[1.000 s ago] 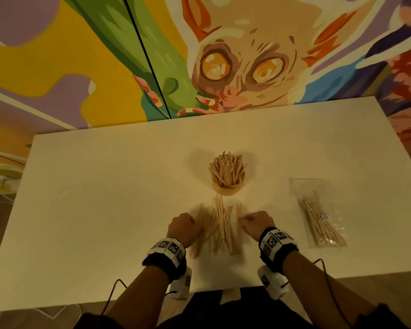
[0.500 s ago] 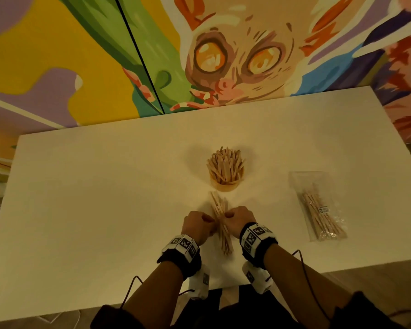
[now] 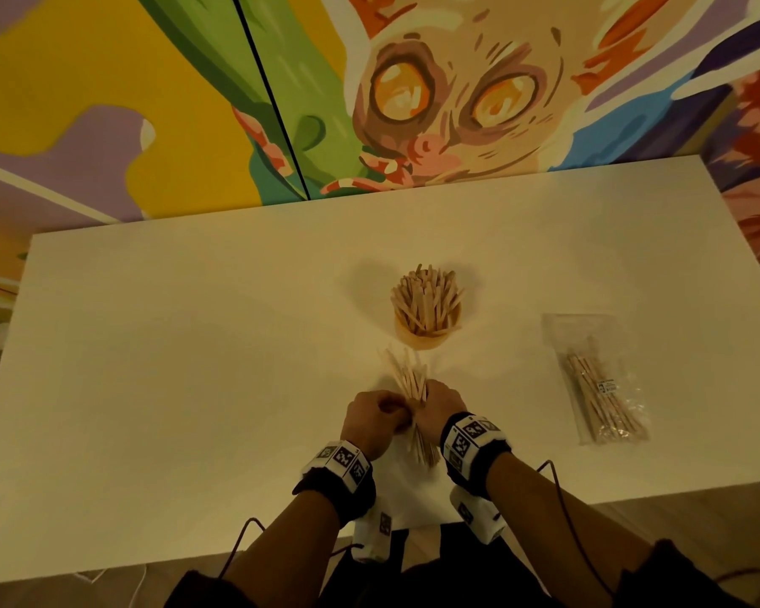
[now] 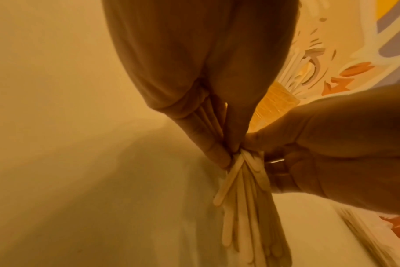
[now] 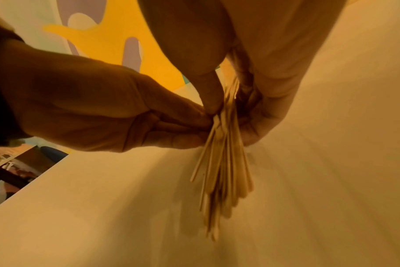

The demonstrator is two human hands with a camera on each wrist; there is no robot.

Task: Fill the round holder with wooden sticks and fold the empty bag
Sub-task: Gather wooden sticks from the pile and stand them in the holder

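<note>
A round wooden holder stands mid-table, packed with upright wooden sticks. Just in front of it, both hands squeeze a bundle of loose sticks from either side. My left hand pinches it on the left, and my right hand curls round it on the right. The wrist views show the bundle fanning out below the fingers, its near ends over the white table. A clear plastic bag holding several sticks lies flat to the right.
The white table ends at a front edge close below my wrists. A painted mural wall runs along the table's far edge. Cables hang from both wrist cameras over the front edge.
A second ago the sticks lay spread flat between my two hands. The hands have come together and pressed them into one tight bundle, which now tilts toward the holder.
</note>
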